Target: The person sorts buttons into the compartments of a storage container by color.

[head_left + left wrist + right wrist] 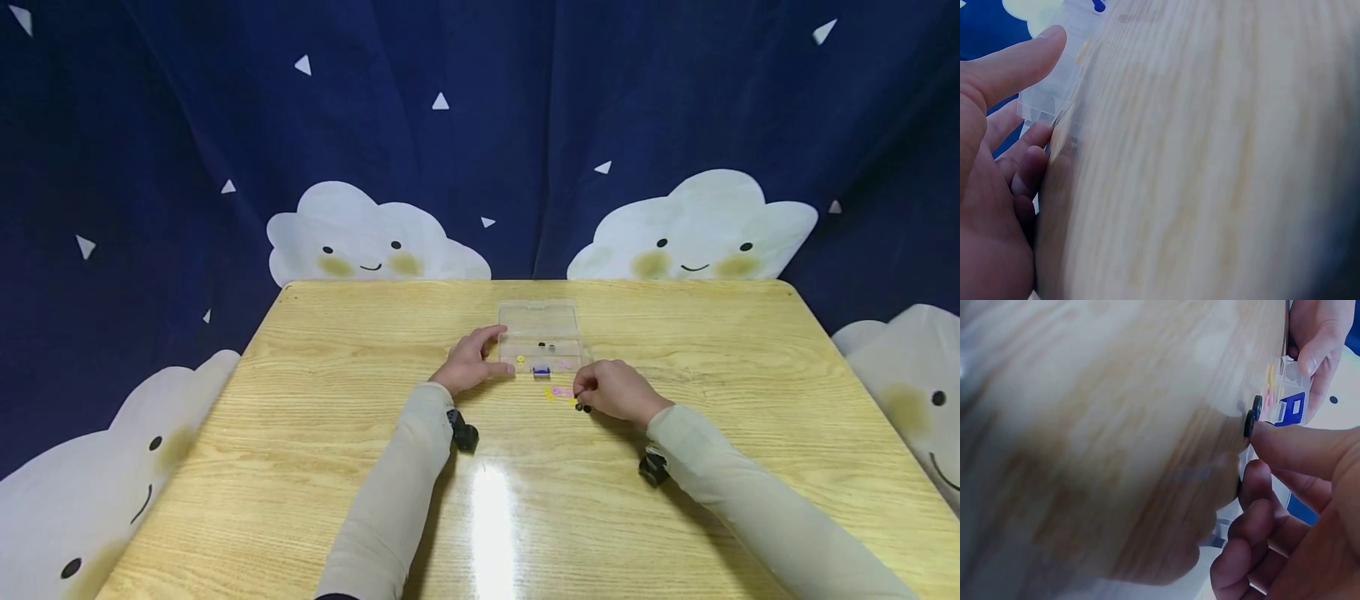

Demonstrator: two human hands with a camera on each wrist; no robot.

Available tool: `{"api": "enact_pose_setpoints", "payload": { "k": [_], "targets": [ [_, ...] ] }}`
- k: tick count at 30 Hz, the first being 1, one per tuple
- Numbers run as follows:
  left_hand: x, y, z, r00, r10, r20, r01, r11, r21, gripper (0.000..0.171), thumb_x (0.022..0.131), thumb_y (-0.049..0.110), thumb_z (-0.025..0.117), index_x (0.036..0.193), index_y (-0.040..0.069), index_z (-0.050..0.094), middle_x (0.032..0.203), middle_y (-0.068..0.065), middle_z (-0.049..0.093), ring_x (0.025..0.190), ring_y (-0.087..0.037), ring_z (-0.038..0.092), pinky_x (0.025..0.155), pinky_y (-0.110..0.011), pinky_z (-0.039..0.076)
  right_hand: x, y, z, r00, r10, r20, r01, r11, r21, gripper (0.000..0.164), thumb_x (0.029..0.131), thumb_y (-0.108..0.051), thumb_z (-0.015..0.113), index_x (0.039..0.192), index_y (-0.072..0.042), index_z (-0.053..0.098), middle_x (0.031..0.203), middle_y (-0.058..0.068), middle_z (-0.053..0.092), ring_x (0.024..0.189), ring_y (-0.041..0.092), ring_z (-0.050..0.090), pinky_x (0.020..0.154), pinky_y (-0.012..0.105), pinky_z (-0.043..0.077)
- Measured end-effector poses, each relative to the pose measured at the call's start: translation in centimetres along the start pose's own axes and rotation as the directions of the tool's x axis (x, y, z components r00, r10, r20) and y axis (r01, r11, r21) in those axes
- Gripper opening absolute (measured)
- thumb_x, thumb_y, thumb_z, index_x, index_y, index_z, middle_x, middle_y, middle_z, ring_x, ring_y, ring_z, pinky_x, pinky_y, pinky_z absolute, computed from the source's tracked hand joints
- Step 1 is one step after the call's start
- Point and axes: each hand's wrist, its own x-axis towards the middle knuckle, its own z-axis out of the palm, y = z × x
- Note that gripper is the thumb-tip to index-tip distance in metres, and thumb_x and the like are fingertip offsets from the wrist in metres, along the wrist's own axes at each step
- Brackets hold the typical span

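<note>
A clear plastic box (537, 318) lies on the table with its lid folded back and a blue latch (542, 372) on its front. My left hand (472, 360) holds the box at its left end, thumb at the front corner and fingers toward the back. Inside are several small buttons, black, yellow (521, 359) and pink. In front of the box lie yellow and pink buttons (557, 391) and black buttons (1250, 423). My right hand (617, 392) pinches a black button at its fingertips, low over the table; thumb and fingers mostly hide it.
The wooden table (337, 367) reaches back to a dark blue curtain (465, 150) printed with clouds and white triangles. Black wrist cameras (463, 433) hang under both sleeves. A bright reflection lies on the wood between the forearms.
</note>
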Motion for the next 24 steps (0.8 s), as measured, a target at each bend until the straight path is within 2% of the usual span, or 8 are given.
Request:
{"api": "enact_pose_setpoints", "payload": {
  "k": [10, 24],
  "targets": [
    [0.11, -0.08, 0.08, 1.0, 0.005, -0.004, -0.005, 1.0, 0.01, 0.077, 0.085, 0.031, 0.079, 0.152, 0.026, 0.04, 0.123, -0.007, 0.05, 0.097, -0.024, 0.04, 0.081, -0.04, 0.034, 0.13, 0.19, 0.17, 1.0, 0.005, 0.002, -0.005, 1.0, 0.0, 0.013, 0.085, -0.007, 0.07, 0.076, -0.017, 0.068, 0.072, -0.008, 0.066, 0.067, 0.01, 0.051, 0.067, 0.03, 0.044],
    [0.17, -0.07, 0.11, 1.0, 0.004, 0.0, -0.004, 1.0, 0.012, 0.079, 0.085, 0.033, 0.079, 0.153, 0.027, 0.039, 0.13, -0.006, 0.05, 0.099, -0.024, 0.041, 0.083, -0.041, 0.035, 0.04, 0.77, 0.38, 1.0, -0.007, -0.015, 0.007, 1.0, 0.011, 0.013, 0.086, -0.007, 0.069, 0.077, -0.017, 0.069, 0.073, -0.007, 0.069, 0.068, 0.008, 0.054, 0.068, 0.031, 0.046]
  ]
}}
